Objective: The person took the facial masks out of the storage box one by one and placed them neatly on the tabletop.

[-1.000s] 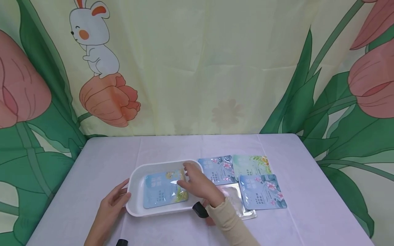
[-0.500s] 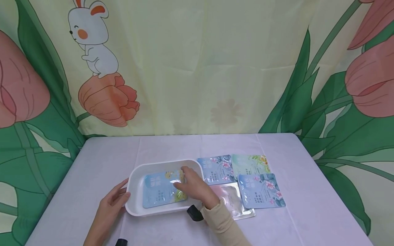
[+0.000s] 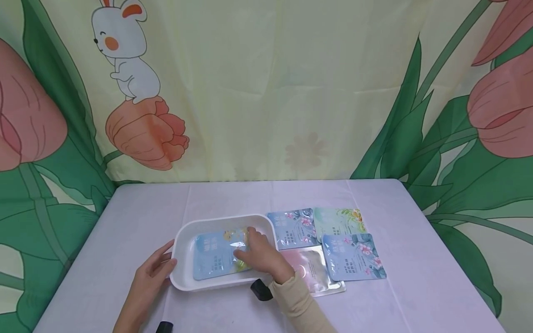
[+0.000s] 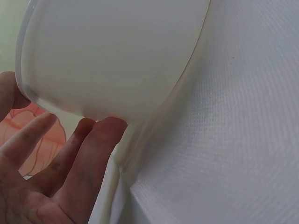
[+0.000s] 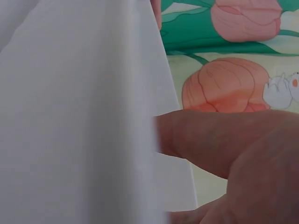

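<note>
A white rectangular tray [image 3: 222, 283] rests on the table, with a glossy light-blue face mask packet [image 3: 214, 256] lying flat in it. Fingers and thumb of my left hand [image 3: 150, 273] touch the tray's left end; in the left wrist view, the fingertips [image 4: 110, 128] meet its outer wall. My right hand [image 3: 264, 254] reaches over the tray's near right side, spread above the right end of the packet. Its thumb lies on or close over the packet, and it covers that end. The right wrist view has the tray wall [image 5: 112, 140] hiding the fingertips.
Right of the tray lie more packets: a blue floral one [image 3: 293, 229], a green one [image 3: 339, 221], another blue floral one [image 3: 354, 256] and a silver-pink one [image 3: 312, 268], some overlapping. A white cloth covers the table [image 3: 225, 199]. Behind hangs a printed curtain [image 3: 250, 92].
My right hand has moved slightly left and lower over the packet, uncovering more of the silver-pink packet. The left hand and the tray have stayed almost in place.
</note>
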Demonstrator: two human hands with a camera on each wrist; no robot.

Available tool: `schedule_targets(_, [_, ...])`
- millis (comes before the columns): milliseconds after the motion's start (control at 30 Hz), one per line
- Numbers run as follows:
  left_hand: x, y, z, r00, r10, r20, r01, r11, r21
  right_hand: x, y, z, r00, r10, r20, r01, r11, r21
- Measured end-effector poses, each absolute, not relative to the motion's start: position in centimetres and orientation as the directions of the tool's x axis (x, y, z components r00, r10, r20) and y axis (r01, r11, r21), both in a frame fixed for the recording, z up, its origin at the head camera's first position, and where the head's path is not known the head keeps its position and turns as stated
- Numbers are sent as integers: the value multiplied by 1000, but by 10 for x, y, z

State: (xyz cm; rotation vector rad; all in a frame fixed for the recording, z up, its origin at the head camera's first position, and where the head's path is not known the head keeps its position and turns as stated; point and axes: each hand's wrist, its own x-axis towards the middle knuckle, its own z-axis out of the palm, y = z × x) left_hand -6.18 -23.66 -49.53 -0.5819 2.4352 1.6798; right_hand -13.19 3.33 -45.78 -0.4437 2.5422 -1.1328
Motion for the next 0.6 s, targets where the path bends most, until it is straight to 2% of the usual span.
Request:
schedule_targets(333, [-62,-236,-495,-919,-246,-308,-376,310,873,-131,31,-460,-902,-380,-206,-100,648,-755])
schedule_targets(600, [-62,-235,-495,-918,-251,-307,-375,301,877,-132,30,-463,-902,-389,-188,-110,627,-771])
